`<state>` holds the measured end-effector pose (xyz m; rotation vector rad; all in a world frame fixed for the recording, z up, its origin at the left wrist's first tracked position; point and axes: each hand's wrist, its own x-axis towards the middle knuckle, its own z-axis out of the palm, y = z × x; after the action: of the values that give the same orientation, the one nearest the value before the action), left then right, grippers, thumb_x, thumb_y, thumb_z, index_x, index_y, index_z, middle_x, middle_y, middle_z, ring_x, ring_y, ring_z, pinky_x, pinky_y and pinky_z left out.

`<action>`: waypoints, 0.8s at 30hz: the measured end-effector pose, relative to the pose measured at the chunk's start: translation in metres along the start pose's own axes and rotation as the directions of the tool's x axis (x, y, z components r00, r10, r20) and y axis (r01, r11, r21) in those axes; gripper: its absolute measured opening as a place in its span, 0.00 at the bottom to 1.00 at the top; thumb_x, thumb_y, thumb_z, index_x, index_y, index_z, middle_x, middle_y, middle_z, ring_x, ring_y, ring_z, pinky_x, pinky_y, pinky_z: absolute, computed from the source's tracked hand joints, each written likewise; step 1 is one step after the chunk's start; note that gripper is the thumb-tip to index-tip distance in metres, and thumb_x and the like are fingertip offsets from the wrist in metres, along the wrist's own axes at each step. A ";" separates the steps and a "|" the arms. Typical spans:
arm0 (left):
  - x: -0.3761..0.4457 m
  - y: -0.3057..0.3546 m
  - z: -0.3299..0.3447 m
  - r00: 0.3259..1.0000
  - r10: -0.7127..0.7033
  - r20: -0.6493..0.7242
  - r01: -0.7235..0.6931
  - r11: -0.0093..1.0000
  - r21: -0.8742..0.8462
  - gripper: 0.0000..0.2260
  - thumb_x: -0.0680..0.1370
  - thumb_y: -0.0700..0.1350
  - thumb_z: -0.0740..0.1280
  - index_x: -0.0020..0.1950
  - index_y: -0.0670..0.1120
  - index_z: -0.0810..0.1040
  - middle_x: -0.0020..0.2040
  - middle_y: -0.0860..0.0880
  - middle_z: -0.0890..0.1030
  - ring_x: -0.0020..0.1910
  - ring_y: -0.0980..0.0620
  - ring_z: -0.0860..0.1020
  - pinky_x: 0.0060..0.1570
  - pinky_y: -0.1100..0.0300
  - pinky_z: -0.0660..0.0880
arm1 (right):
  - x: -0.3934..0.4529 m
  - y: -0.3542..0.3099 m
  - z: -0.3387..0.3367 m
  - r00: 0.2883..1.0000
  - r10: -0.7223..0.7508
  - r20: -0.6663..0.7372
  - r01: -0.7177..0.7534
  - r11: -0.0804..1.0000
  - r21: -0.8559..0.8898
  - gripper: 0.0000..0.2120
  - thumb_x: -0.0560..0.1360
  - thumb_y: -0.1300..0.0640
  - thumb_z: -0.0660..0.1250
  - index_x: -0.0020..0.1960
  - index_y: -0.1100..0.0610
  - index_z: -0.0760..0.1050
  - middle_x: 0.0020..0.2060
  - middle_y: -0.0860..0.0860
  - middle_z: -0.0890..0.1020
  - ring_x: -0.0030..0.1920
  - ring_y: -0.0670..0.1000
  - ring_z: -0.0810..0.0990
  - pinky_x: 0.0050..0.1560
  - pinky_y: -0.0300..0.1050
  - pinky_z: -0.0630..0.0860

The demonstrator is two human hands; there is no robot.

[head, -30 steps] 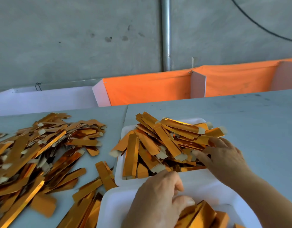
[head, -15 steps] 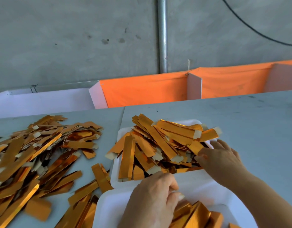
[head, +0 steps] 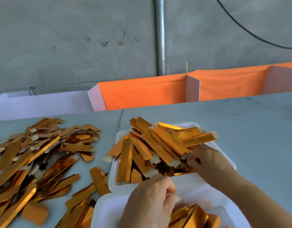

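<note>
As I look down through the head view, the left hand (head: 152, 203) sits lowest, at bottom centre of the frame, knuckles up over the far rim of the near white tray (head: 107, 211). Its fingers are curled under with the thumb tip against them, but I cannot tell whether they pinch anything. Folded gold pieces (head: 196, 214) lie in that tray just right of the hand. Further up and to the right, the right hand (head: 207, 160) reaches into the second white tray (head: 224, 155), which butts against the near one. Its fingers are bent round the pale ends of the gold strips (head: 160, 145) heaped crosswise there, gripping them at the heap's right side. Left of both trays, a wide loose pile of strips (head: 35, 153) spreads over the grey table (head: 249, 129). Beyond the table edge stand orange cloth bins (head: 142, 94) with white dividers. Behind them is a concrete wall (head: 59, 46) with an upright metal pipe (head: 161, 35) and, at upper right, a black cable (head: 249, 30).
</note>
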<state>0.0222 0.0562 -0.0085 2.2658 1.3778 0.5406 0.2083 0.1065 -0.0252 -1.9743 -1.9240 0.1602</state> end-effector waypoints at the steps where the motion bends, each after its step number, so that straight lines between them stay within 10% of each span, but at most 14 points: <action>1: 0.000 -0.001 0.000 1.000 -0.002 -0.014 0.002 1.000 -0.003 0.07 0.78 0.53 0.64 0.54 0.55 0.75 0.50 0.61 0.75 0.52 0.61 0.75 0.55 0.65 0.73 | 0.000 -0.003 -0.001 0.998 0.021 -0.064 -0.018 0.999 0.051 0.10 0.79 0.56 0.59 0.48 0.52 0.80 0.49 0.47 0.73 0.44 0.46 0.73 0.39 0.28 0.68; 5: -0.002 -0.002 0.000 0.997 -0.005 -0.079 0.003 1.000 -0.018 0.04 0.78 0.53 0.63 0.51 0.56 0.75 0.47 0.61 0.75 0.50 0.61 0.75 0.52 0.68 0.72 | -0.002 -0.006 -0.008 0.947 0.105 -0.304 -0.069 0.989 0.128 0.07 0.77 0.63 0.63 0.42 0.53 0.75 0.47 0.50 0.72 0.36 0.52 0.72 0.32 0.42 0.69; 11: -0.002 -0.002 -0.003 0.974 -0.050 -0.221 0.038 0.998 -0.057 0.05 0.79 0.52 0.62 0.54 0.60 0.72 0.51 0.64 0.74 0.50 0.67 0.74 0.52 0.72 0.72 | -0.003 -0.003 -0.018 0.841 0.203 -0.501 -0.026 0.941 0.338 0.08 0.76 0.65 0.63 0.52 0.53 0.72 0.45 0.52 0.73 0.34 0.46 0.71 0.28 0.34 0.64; 17: -0.002 0.000 -0.007 0.874 -0.250 -0.417 -0.025 0.833 -0.553 0.20 0.71 0.58 0.64 0.63 0.60 0.73 0.50 0.68 0.79 0.46 0.78 0.74 0.41 0.83 0.66 | -0.029 -0.045 -0.029 0.994 -0.104 -0.038 0.082 0.464 0.882 0.23 0.72 0.67 0.70 0.53 0.39 0.75 0.39 0.52 0.80 0.39 0.50 0.82 0.40 0.40 0.79; 24: -0.006 -0.008 -0.012 0.812 -0.418 -0.408 -0.016 0.684 -0.730 0.07 0.73 0.54 0.65 0.47 0.62 0.82 0.39 0.55 0.84 0.41 0.56 0.82 0.43 0.56 0.79 | -0.041 -0.061 -0.026 0.925 -0.313 0.215 -0.033 0.496 0.867 0.12 0.73 0.60 0.72 0.54 0.48 0.77 0.40 0.52 0.82 0.45 0.53 0.83 0.45 0.44 0.80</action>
<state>0.0072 0.0557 -0.0040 1.3228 1.3146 1.4473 0.1575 0.0615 0.0120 -1.1037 -1.6309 1.2545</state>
